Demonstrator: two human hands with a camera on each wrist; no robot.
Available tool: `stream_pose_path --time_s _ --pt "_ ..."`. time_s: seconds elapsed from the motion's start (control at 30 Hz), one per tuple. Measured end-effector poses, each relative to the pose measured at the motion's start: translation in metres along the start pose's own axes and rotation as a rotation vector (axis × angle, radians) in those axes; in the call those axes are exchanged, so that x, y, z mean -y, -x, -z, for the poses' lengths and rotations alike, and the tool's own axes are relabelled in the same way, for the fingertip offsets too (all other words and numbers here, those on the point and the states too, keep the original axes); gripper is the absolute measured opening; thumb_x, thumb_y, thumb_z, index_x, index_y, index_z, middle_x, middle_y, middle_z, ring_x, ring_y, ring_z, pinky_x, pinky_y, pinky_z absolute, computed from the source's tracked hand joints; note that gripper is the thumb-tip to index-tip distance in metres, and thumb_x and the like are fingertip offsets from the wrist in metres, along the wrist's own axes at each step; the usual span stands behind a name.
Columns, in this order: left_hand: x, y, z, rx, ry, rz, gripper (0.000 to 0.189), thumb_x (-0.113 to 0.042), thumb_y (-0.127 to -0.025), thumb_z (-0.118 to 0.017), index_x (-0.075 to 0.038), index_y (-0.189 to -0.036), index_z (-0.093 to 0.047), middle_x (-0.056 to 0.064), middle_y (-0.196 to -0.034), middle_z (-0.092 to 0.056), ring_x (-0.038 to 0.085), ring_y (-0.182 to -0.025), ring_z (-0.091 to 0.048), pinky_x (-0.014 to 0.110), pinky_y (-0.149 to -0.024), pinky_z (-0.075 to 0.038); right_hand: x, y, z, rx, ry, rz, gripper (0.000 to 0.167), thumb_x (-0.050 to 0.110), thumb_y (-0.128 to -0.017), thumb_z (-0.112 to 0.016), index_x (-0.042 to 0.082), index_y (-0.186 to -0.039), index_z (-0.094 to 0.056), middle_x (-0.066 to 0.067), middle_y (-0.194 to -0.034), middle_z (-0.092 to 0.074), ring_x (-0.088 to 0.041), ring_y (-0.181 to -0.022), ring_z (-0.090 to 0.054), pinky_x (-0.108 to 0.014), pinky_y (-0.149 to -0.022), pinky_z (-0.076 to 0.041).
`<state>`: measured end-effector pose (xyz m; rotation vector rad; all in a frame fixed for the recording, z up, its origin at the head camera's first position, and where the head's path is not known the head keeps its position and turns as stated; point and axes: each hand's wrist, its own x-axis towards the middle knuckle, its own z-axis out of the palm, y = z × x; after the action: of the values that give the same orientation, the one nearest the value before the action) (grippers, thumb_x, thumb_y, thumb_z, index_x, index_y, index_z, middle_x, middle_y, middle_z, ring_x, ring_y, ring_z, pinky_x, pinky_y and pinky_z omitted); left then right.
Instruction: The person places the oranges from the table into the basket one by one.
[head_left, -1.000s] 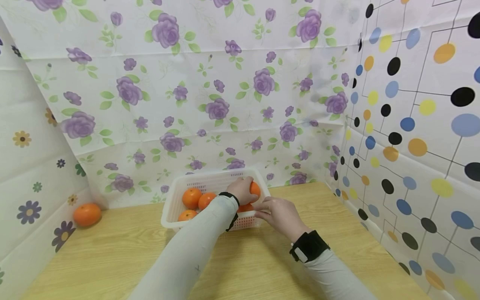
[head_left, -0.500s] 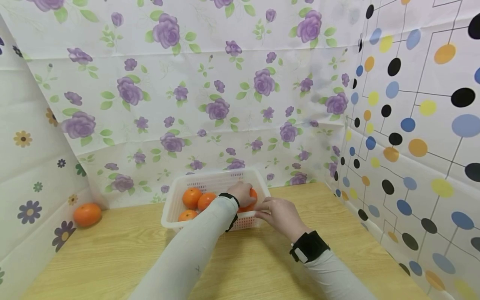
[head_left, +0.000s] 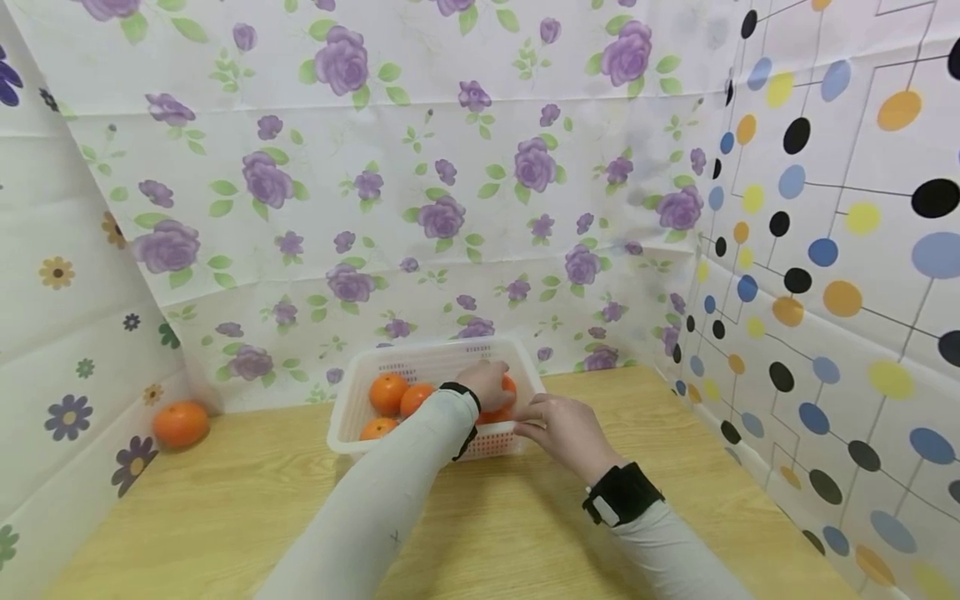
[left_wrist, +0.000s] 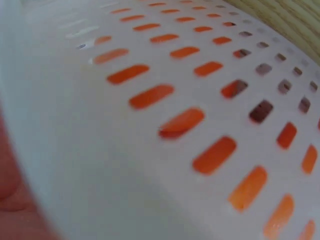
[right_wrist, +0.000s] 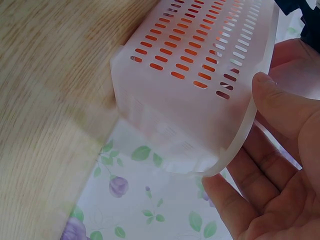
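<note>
A white perforated plastic basket (head_left: 498,444) stands on the table with several tangerines (head_left: 387,393) inside. My left hand (head_left: 483,385) reaches into its right end, fingers curled over a tangerine (head_left: 508,388); its palm side is hidden. The left wrist view is filled by the basket wall (left_wrist: 90,165), with orange showing through the slots. At the front right corner my right hand (head_left: 562,429) pinches the rim. In the right wrist view, the thumb (right_wrist: 275,102) lies on the outside of the basket (right_wrist: 170,120) and the other fingers are at the rim.
Another tangerine (head_left: 181,424) lies alone at the table's left, against the flower-print sheet. Behind the basket hangs a rose-patterned sheet (head_left: 420,292). A dotted sheet (head_left: 840,333) borders the wooden table (head_left: 480,533) on the right.
My left hand has lowered a tangerine deeper into the right end of the basket. The right hand keeps its place on the rim. The head view has shifted slightly.
</note>
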<state>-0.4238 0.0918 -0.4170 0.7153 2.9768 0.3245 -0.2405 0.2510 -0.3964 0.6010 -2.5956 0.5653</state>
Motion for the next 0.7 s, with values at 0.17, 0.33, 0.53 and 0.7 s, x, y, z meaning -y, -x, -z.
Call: stream_pose_path --time_s 0.17,0.33,0.53,0.7 --pt "-0.037 0.069 0.054 0.003 0.062 0.011 0.063 -0.029 -0.106 -0.075 -0.009 -0.162 -0.054 0.016 -0.161 -0.058 0.035 -0.15 -0.053 0.05 -0.122 -0.045 0.001 0.0 0.0 0.002 0.001 -0.007 0.016 0.027 -0.096 -0.088 0.017 -0.109 -0.089 0.006 -0.102 -0.08 -0.016 -0.093 -0.077 -0.04 -0.081 -0.063" --pt "-0.04 0.091 0.068 -0.015 0.067 -0.015 0.064 -0.032 -0.108 -0.072 -0.009 -0.164 -0.05 0.016 -0.157 -0.061 0.034 -0.146 -0.056 0.049 -0.122 -0.045 0.002 -0.001 0.0 0.007 0.002 -0.01 0.014 0.026 -0.096 -0.088 0.017 -0.107 -0.089 0.007 -0.101 -0.08 -0.015 -0.09 -0.076 -0.038 -0.079 -0.063" --pt "-0.033 0.09 0.069 -0.044 0.062 -0.032 0.065 -0.035 -0.11 -0.071 -0.01 -0.165 -0.05 0.016 -0.164 -0.054 0.035 -0.154 -0.048 0.051 -0.125 -0.041 0.002 -0.001 -0.001 0.02 -0.003 -0.032 0.014 0.025 -0.096 -0.088 0.017 -0.107 -0.089 0.007 -0.099 -0.079 -0.013 -0.088 -0.074 -0.035 -0.078 -0.061" --pt "-0.033 0.104 0.077 -0.059 0.061 -0.029 0.066 -0.036 -0.11 -0.069 -0.011 -0.167 -0.047 0.018 -0.169 -0.047 0.038 -0.157 -0.043 0.054 -0.127 -0.037 0.001 -0.001 -0.001 0.019 0.009 -0.017 0.015 0.025 -0.096 -0.088 0.016 -0.108 -0.089 0.007 -0.099 -0.078 -0.012 -0.087 -0.073 -0.034 -0.076 -0.06"
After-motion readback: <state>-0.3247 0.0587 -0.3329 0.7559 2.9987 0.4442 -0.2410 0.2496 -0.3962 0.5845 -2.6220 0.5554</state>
